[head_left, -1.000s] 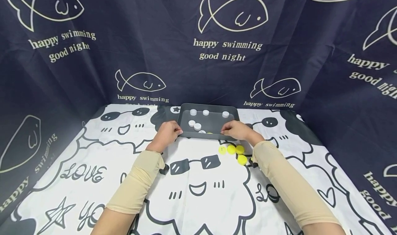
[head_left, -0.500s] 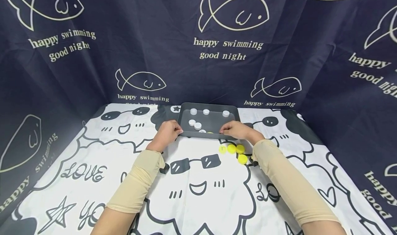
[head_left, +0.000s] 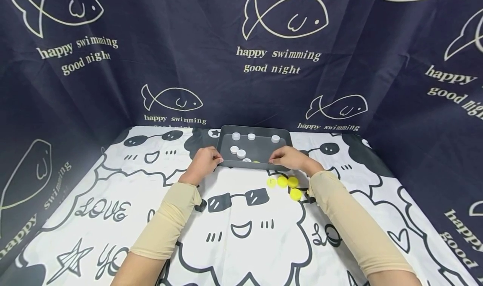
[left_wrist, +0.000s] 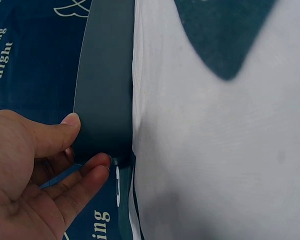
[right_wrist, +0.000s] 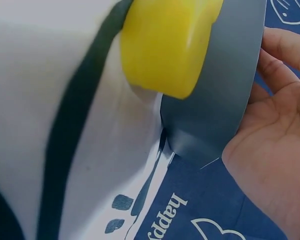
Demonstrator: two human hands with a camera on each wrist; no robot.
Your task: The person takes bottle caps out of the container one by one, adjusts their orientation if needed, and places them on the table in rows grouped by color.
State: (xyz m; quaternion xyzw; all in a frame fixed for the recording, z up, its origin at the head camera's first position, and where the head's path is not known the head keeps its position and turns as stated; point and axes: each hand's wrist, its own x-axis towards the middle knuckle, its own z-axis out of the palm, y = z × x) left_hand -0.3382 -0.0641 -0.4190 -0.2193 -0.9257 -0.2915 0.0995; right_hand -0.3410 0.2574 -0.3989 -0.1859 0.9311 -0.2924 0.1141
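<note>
A dark grey tray (head_left: 260, 145) stands at the back of the table, with several white round caps such as this cap (head_left: 241, 154) and part of a yellow one (head_left: 255, 162) inside. My left hand (head_left: 203, 162) grips its near left corner. In the left wrist view, the thumb (left_wrist: 65, 132) lies at the rim and the other fingers curl around the corner. My right hand (head_left: 292, 158) reaches over the near right rim. The tray wall hides its fingertips in the right wrist view, so what they hold cannot be told.
Several yellow caps, among them this cap (head_left: 295, 194), lie on the white patterned tablecloth (head_left: 241, 252) in front of the tray, near the right forearm. In the right wrist view a yellow cap (right_wrist: 165, 47) looms close. A dark blue curtain (head_left: 211, 63) stands behind the tray.
</note>
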